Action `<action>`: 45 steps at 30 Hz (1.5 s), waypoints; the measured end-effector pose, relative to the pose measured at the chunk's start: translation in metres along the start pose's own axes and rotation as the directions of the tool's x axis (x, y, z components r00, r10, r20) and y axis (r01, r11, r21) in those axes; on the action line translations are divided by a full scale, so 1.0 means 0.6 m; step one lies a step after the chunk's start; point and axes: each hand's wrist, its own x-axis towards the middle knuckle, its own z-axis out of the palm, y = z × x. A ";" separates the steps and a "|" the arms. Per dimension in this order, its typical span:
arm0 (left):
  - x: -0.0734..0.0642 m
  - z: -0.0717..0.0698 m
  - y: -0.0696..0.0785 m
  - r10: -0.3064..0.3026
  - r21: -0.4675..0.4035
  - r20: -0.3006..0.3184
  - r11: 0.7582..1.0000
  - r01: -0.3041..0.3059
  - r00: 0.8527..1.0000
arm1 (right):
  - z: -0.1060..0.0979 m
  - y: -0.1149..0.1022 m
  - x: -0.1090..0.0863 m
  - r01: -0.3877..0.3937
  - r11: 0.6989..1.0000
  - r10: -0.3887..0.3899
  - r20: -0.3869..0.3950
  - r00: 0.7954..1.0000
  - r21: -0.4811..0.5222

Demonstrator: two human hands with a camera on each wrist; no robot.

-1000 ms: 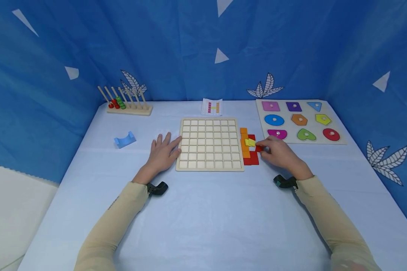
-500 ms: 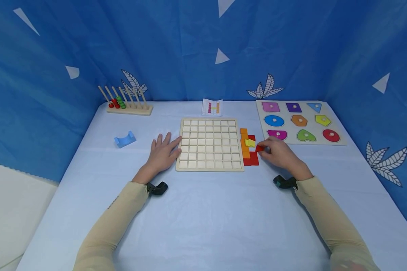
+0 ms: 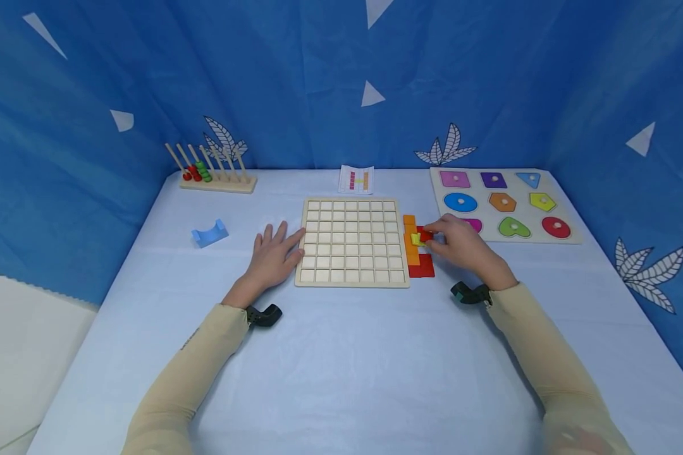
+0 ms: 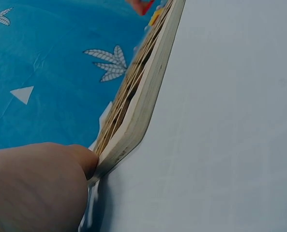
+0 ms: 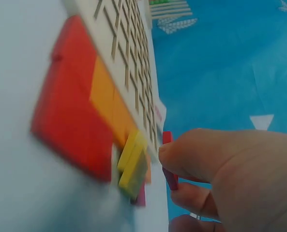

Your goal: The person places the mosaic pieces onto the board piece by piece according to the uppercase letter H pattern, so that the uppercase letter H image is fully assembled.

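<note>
Red edges show between the thumb and finger of the right hand [image 3: 461, 243], which pinches one red tile [image 5: 170, 179], raised from the table [image 3: 347, 354] in its wrist view. Over the last half second that hand has moved leftward and farther from the person, bringing the tile from the outer right side to over or just beside the yellow tiles [image 5: 133, 169]; the head view does not settle which. Orange tiles [image 3: 412, 253] line the right edge of the board [image 3: 350, 242], and further red tiles [image 3: 427, 265] lie beyond them. Every cell that shows in the board is bare, so I judge the work to be at its start, with this tile in transit rather than set down. The left hand [image 3: 270, 262] grasps nothing: its fingers are spread, the nearest touching the board's left edge.
</note>
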 end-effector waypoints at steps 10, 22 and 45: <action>0.000 0.000 0.004 0.005 -0.003 -0.015 1.000 -0.005 1.000 | 0.012 -0.070 0.072 0.104 0.994 -0.106 0.042 0.993 0.037; -0.002 -0.004 0.002 0.005 0.004 -0.012 1.000 -0.005 1.000 | 0.049 -0.145 0.159 0.229 0.963 -0.235 0.028 0.972 0.141; -0.001 -0.001 -0.001 -0.001 -0.012 0.002 1.000 0.001 1.000 | 0.091 -0.189 0.225 0.234 0.969 -0.240 0.082 0.967 0.078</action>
